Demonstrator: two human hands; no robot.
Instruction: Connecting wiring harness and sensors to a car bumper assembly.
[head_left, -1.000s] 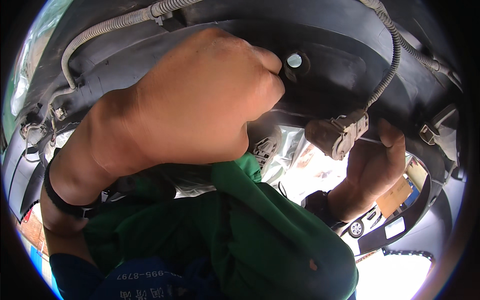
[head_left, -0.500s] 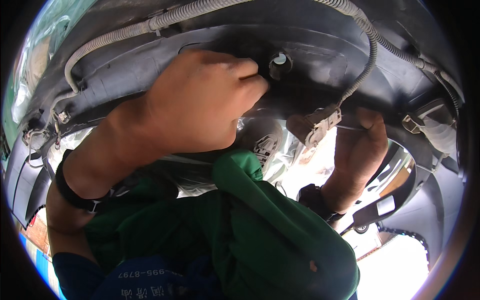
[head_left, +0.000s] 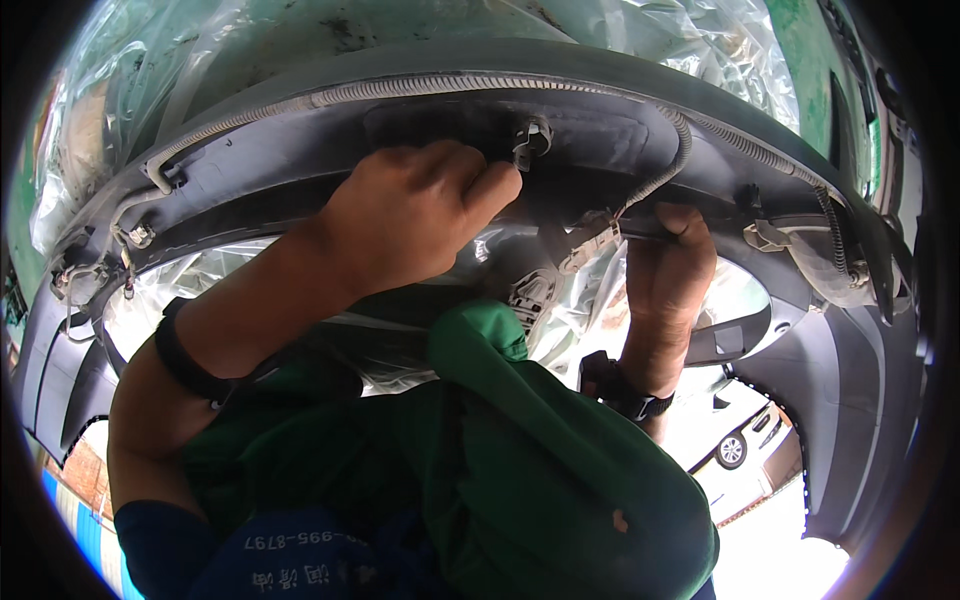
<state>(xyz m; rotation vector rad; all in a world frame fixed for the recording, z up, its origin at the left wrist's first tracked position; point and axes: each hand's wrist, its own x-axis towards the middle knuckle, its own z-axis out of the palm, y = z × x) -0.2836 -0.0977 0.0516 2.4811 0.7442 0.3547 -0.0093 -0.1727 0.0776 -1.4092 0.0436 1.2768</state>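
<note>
A large dark grey plastic car bumper (head_left: 300, 190) curves across the view with its inner side toward me. My left hand (head_left: 420, 205) is closed, thumb against curled fingers, just left of a round hole (head_left: 541, 138). A small grey part (head_left: 522, 152) juts up from its fingertips at the hole's edge; its exact kind is unclear. To the right, my right hand (head_left: 675, 250) grips the bumper's lower edge, thumb on the inner side and the other fingers mostly hidden. Beside it hangs a dusty grey electrical connector (head_left: 592, 246) on a corrugated wiring harness (head_left: 430, 88).
The harness runs along the bumper to a fitting (head_left: 138, 235) on the left and a greyish-white part (head_left: 815, 262) on the right. Clear plastic sheeting (head_left: 690, 50) lies beyond the bumper. My green-trousered knee (head_left: 480, 335) and a shoe (head_left: 533, 292) are below; a white car (head_left: 740, 440) stands lower right.
My view has shifted, showing more of the bumper and the sheeting beyond. The small grey part now shows at the hole by my left fingertips. My right hand keeps its grip on the bumper.
</note>
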